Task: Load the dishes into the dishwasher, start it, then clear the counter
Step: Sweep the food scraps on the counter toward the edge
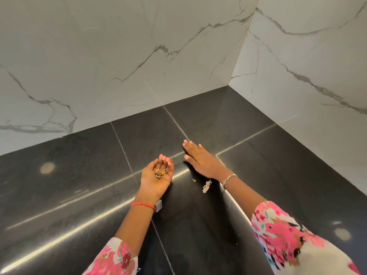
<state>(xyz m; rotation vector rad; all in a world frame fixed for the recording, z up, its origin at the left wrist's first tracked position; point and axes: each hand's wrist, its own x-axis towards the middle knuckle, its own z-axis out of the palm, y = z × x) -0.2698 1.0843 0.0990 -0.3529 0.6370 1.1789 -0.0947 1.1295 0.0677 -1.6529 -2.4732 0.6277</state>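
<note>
Here the cupped left hand [156, 175] cradles scraps [160, 172]; right hand [200, 160] lies flat, empty, fingers pointing up-left.

legible markings: none found.
no text, label, brand, number or sign can be read on the black counter [79, 185], the marble wall panels [119, 56], the floral sleeves [288, 235], the silver bracelet [229, 178], the red wrist thread [142, 204] or the small grey tag [158, 206] hanging on it.
</note>
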